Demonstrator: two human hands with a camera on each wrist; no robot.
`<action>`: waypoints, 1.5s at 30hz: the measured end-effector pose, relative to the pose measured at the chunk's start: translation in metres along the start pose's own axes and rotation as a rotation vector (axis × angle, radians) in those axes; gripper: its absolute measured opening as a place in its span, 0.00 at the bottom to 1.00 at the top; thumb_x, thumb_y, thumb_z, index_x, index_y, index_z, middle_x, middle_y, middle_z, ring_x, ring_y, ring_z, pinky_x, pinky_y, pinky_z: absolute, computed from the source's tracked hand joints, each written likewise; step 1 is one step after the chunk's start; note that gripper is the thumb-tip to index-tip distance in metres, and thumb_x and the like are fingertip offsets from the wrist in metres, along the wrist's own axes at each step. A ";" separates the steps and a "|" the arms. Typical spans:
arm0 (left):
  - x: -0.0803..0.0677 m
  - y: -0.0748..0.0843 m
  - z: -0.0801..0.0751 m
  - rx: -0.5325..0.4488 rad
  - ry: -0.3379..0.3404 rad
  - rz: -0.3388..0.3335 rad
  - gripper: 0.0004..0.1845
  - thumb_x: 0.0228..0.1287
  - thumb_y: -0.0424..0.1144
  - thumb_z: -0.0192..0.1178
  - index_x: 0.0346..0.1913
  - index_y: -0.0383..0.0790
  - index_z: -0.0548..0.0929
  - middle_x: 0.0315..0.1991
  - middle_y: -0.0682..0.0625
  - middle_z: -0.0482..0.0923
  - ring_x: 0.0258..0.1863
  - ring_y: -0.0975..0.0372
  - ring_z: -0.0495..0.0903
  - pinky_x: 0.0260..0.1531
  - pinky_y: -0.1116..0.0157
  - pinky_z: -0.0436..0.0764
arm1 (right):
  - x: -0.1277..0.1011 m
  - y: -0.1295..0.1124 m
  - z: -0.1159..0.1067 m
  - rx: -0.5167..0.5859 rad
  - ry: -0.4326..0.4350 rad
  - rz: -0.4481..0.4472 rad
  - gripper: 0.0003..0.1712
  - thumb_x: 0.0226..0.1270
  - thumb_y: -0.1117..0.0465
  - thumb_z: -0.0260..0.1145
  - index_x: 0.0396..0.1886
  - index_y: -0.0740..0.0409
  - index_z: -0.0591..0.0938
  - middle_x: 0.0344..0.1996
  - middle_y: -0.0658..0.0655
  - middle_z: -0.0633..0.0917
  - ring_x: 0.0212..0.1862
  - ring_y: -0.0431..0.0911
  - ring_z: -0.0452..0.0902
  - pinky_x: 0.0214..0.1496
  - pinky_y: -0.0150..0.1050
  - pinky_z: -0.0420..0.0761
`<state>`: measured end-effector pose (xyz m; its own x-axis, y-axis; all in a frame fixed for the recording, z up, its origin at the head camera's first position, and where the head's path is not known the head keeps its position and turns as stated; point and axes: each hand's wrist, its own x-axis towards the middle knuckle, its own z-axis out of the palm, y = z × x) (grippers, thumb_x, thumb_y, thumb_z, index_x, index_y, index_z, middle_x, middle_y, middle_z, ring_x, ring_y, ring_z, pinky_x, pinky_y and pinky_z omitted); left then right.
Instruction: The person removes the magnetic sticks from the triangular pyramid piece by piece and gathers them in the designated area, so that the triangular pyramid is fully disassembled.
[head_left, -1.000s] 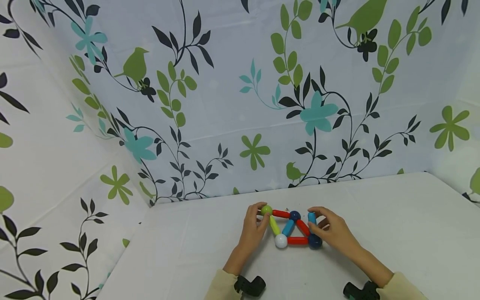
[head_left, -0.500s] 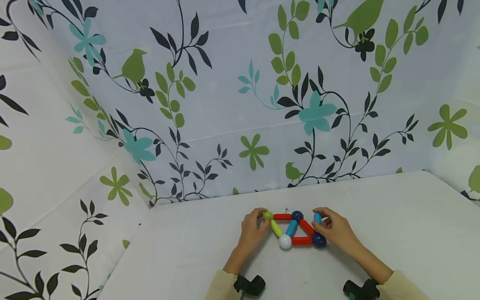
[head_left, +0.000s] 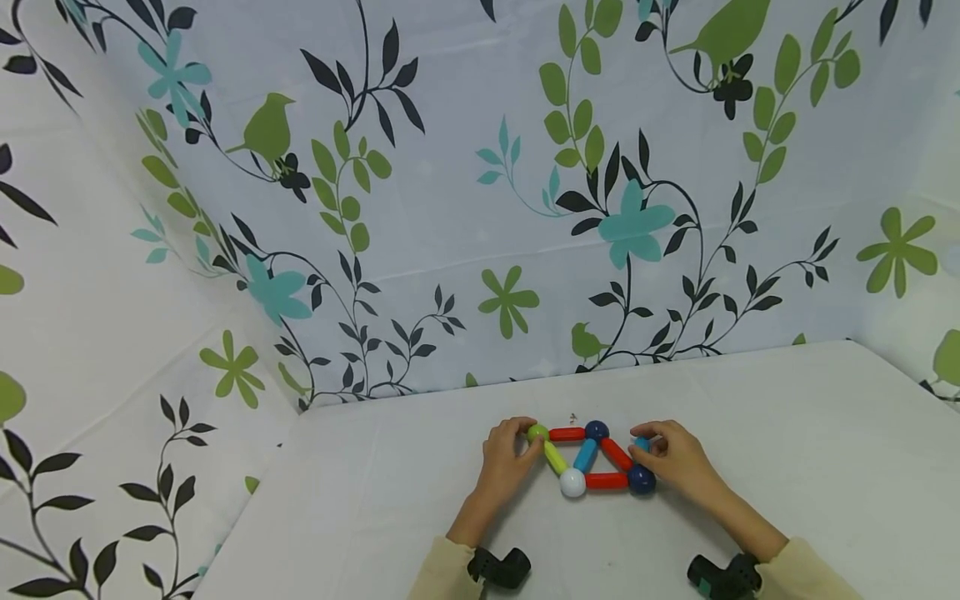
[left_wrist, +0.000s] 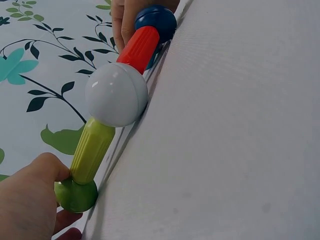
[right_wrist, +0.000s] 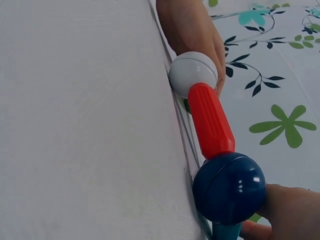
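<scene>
Left grip (head_left: 504,457) pinching green ball (head_left: 537,432), right grip (head_left: 670,459) clamped on blue stick (head_left: 642,444); no legible writing.

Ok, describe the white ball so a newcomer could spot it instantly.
On the white table, between the left hand and right hand, lies a stick-and-ball figure. The white ball is its near-left corner, joining the yellow-green, blue and red sticks; the only white ball.

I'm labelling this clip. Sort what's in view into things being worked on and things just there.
In hand:
left hand holding the green ball
right hand pinching the blue rod
rod-and-ball frame lying flat

Just there:
table
floral backdrop
</scene>
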<state>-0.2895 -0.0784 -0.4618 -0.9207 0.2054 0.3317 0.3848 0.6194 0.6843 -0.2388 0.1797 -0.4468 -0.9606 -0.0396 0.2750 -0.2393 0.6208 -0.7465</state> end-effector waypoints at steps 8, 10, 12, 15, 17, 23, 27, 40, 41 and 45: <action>0.000 -0.002 0.000 0.005 0.001 0.020 0.15 0.67 0.43 0.59 0.52 0.40 0.80 0.47 0.49 0.79 0.50 0.54 0.72 0.50 0.51 0.65 | -0.001 0.001 0.001 -0.013 0.008 -0.016 0.14 0.62 0.63 0.69 0.45 0.68 0.84 0.39 0.59 0.80 0.35 0.45 0.71 0.32 0.31 0.73; 0.001 -0.002 0.000 0.005 0.001 0.019 0.15 0.67 0.43 0.59 0.52 0.40 0.80 0.47 0.49 0.79 0.50 0.54 0.72 0.50 0.51 0.65 | -0.001 0.001 0.001 -0.012 0.022 -0.016 0.14 0.63 0.65 0.68 0.46 0.68 0.83 0.40 0.60 0.80 0.35 0.45 0.71 0.32 0.31 0.74; 0.001 -0.001 0.000 0.004 0.000 0.018 0.15 0.67 0.43 0.59 0.52 0.39 0.80 0.47 0.49 0.79 0.50 0.54 0.72 0.50 0.51 0.65 | -0.002 0.000 0.000 -0.010 0.036 -0.013 0.14 0.63 0.66 0.67 0.47 0.67 0.83 0.42 0.61 0.80 0.35 0.45 0.70 0.31 0.31 0.73; 0.000 -0.001 -0.001 0.000 -0.003 0.015 0.16 0.67 0.43 0.59 0.53 0.39 0.80 0.47 0.49 0.79 0.49 0.54 0.72 0.50 0.51 0.65 | -0.002 -0.002 -0.001 -0.012 0.054 -0.018 0.14 0.62 0.67 0.67 0.47 0.67 0.83 0.43 0.63 0.79 0.36 0.46 0.71 0.30 0.31 0.73; 0.000 0.000 -0.001 -0.001 -0.004 0.017 0.16 0.67 0.43 0.59 0.53 0.39 0.79 0.47 0.49 0.79 0.49 0.54 0.72 0.50 0.52 0.64 | -0.002 -0.006 -0.002 -0.014 0.064 -0.024 0.14 0.62 0.67 0.67 0.48 0.66 0.83 0.43 0.62 0.80 0.37 0.47 0.71 0.31 0.31 0.72; -0.001 0.000 -0.001 -0.001 -0.015 0.049 0.16 0.67 0.44 0.59 0.54 0.41 0.79 0.45 0.49 0.79 0.49 0.54 0.73 0.48 0.53 0.64 | -0.003 -0.018 -0.002 -0.009 0.096 -0.073 0.13 0.63 0.68 0.66 0.47 0.64 0.83 0.44 0.60 0.81 0.41 0.49 0.74 0.38 0.35 0.76; -0.001 -0.001 -0.001 0.008 -0.023 0.065 0.16 0.68 0.44 0.59 0.55 0.43 0.80 0.43 0.49 0.79 0.48 0.54 0.73 0.46 0.54 0.63 | -0.002 -0.024 0.002 -0.001 0.112 -0.120 0.12 0.62 0.70 0.66 0.46 0.64 0.84 0.44 0.60 0.81 0.43 0.51 0.76 0.44 0.41 0.80; -0.002 -0.004 -0.001 0.014 -0.057 0.117 0.17 0.63 0.41 0.61 0.54 0.45 0.82 0.44 0.50 0.81 0.49 0.54 0.74 0.45 0.56 0.64 | 0.002 -0.039 0.017 -0.003 0.008 -0.218 0.11 0.61 0.71 0.66 0.44 0.61 0.84 0.43 0.54 0.82 0.50 0.52 0.77 0.56 0.54 0.77; -0.002 -0.004 -0.001 0.016 -0.058 0.123 0.17 0.63 0.41 0.61 0.54 0.45 0.82 0.44 0.50 0.81 0.50 0.54 0.74 0.45 0.56 0.64 | 0.002 -0.039 0.018 -0.009 -0.004 -0.224 0.11 0.61 0.71 0.66 0.44 0.61 0.84 0.43 0.54 0.82 0.50 0.53 0.77 0.56 0.54 0.77; -0.003 -0.004 -0.001 0.023 -0.057 0.144 0.17 0.62 0.41 0.61 0.54 0.47 0.81 0.45 0.50 0.81 0.50 0.54 0.75 0.46 0.55 0.65 | 0.005 -0.044 0.020 -0.030 -0.035 -0.258 0.11 0.61 0.71 0.66 0.43 0.61 0.84 0.44 0.55 0.82 0.51 0.54 0.76 0.56 0.55 0.77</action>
<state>-0.2888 -0.0826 -0.4648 -0.8586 0.3357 0.3875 0.5121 0.5974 0.6171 -0.2360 0.1368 -0.4245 -0.8729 -0.2266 0.4321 -0.4731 0.6094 -0.6362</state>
